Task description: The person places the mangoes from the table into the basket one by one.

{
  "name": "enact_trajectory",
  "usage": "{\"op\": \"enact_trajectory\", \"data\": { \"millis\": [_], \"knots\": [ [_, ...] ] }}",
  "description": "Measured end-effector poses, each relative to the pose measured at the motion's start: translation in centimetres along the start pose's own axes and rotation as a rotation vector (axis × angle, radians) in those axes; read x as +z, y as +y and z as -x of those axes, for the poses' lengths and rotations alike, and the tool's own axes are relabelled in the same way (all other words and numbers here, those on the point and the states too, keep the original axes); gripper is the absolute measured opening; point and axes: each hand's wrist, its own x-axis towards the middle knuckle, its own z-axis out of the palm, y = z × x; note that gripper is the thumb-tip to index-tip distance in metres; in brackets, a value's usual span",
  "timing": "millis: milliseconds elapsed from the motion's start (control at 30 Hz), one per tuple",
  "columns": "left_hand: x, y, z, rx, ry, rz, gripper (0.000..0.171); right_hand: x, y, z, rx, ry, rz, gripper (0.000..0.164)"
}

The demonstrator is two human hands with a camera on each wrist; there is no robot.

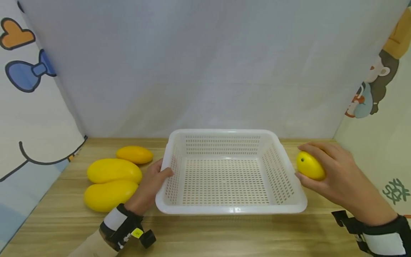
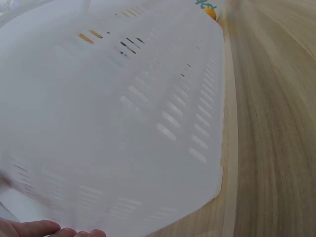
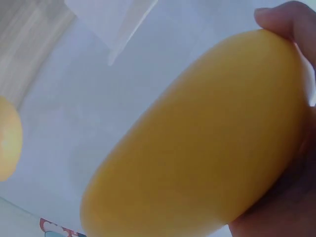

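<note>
A white plastic basket (image 1: 224,210) with slotted walls sits in the middle of the wooden table. My left hand (image 1: 151,187) grips its left rim, thumb over the top edge; in the left wrist view, fingertips (image 2: 54,229) show against the basket's outer wall (image 2: 89,133). To the right of the basket, my right hand (image 1: 337,175) holds a yellow mango (image 1: 309,166), fingers over it and thumb at its near side. That mango (image 3: 197,143) fills much of the right wrist view. Nothing lies inside the basket.
Left of the basket lie three mangoes: a small one (image 1: 135,154) at the back and two larger ones, one (image 1: 113,170) behind the other (image 1: 110,195). Another yellow rounded thing (image 3: 7,138) shows at the right wrist view's left edge. A pale cloth wall (image 1: 212,71) stands behind.
</note>
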Motion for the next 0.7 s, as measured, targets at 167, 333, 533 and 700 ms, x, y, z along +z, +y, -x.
{"op": "enact_trajectory", "data": {
  "millis": [167, 333, 533, 700],
  "knots": [
    [-0.2, -0.1, 0.2, -0.008, 0.005, 0.004, 0.049, -0.1, -0.7, -0.7, 0.011, -0.01, -0.006, 0.071],
    [-0.3, -0.2, 0.2, -0.01, 0.012, 0.006, 0.05, 0.1, -1.2, -1.4, -0.006, 0.012, -0.017, 0.069],
    [-0.2, -0.2, 0.0, -0.006, -0.003, 0.0, 0.051, 0.2, -1.8, -1.8, 0.012, 0.007, -0.031, 0.066],
    [-0.1, -0.2, -0.1, 0.008, -0.015, -0.001, 0.051, 0.1, -2.2, -2.2, 0.026, 0.004, -0.037, 0.065]
  ]
}}
